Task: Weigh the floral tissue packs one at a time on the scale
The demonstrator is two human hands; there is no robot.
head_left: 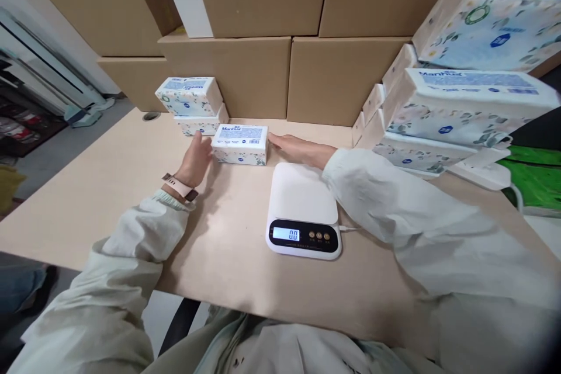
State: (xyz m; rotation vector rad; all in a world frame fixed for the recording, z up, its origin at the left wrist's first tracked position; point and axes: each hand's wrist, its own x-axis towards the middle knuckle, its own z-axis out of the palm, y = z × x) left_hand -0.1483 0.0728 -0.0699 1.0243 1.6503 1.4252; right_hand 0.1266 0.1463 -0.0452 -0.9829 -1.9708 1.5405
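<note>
A white and blue tissue pack (240,145) rests on the table between my two hands. My left hand (197,159) is at its left end, fingers apart and pointing forward. At the pack's right end is my right hand (297,148), stretched out with its fingertips close to the edge; whether they touch is hard to tell. Just behind my left hand, two more tissue packs (190,97) are stacked. A white scale (303,210) stands nearer to me, below my right hand, its display reading 0.0 and its plate bare.
Large stacks of tissue packs (464,105) stand at the right. Cardboard boxes (346,79) line the table's back edge. A cable runs from the scale's right side. A white power strip (482,174) and a green bag (537,178) are at the far right.
</note>
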